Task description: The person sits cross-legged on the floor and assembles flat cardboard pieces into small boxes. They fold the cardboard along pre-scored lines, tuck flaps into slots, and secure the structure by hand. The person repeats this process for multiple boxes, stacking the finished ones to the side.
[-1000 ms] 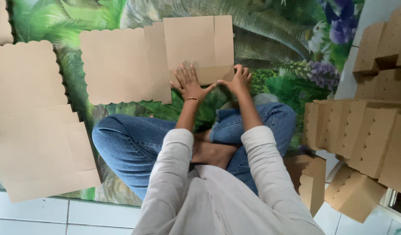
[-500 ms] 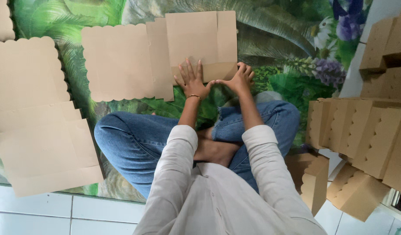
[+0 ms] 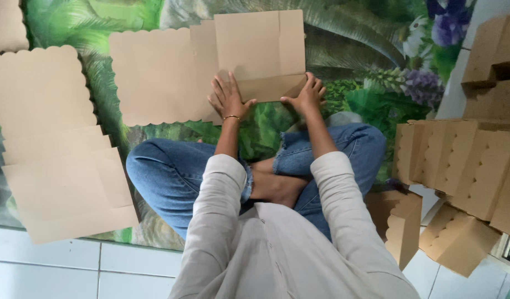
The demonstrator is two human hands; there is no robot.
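Observation:
A flat brown cardboard box blank point(image 3: 259, 49) lies on the leaf-patterned mat point(image 3: 354, 55) in front of my crossed legs. Its near flap point(image 3: 268, 88) is folded up along a crease. My left hand point(image 3: 227, 98) presses flat on the blank's near left edge, fingers spread, a thin bracelet on the wrist. At the flap's right corner my right hand point(image 3: 307, 95) pinches and holds it. Under this blank a scalloped-edged cardboard sheet point(image 3: 155, 75) spreads to the left.
More flat cardboard sheets point(image 3: 44, 138) are stacked at the left, partly over the white floor tiles point(image 3: 72, 268). Several folded scalloped boxes point(image 3: 460, 160) pile up at the right, one point(image 3: 401, 221) close to my right knee.
My view has shifted slightly; both hands stay on the near flap, which is folded a little further up than before.

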